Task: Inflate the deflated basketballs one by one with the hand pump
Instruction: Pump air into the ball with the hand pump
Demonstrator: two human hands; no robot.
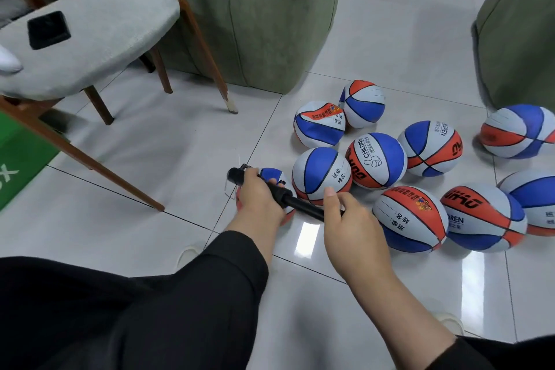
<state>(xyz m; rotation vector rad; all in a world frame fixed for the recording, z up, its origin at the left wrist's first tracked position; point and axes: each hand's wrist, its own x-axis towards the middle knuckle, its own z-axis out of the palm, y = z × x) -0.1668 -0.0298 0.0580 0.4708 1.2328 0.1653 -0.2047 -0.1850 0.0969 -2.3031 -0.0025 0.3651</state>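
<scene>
A black hand pump (300,204) lies slantwise over a small blue, white and orange basketball (271,176) on the floor. My left hand (259,198) grips the pump's upper end, and most of that ball is hidden beneath it. My right hand (348,216) holds the pump's lower end, thumb raised. A thin hose (229,189) loops off the pump's top. Several more basketballs of the same colours lie to the right, the nearest (321,176) touching the pump; two at the back (319,123) look dented.
A grey padded chair (90,39) with wooden legs stands at the left, and a green sofa (261,30) at the back. Another green seat (516,27) is at the right. A green mat (21,168) lies at the left edge. White floor tiles (150,234) surround the balls.
</scene>
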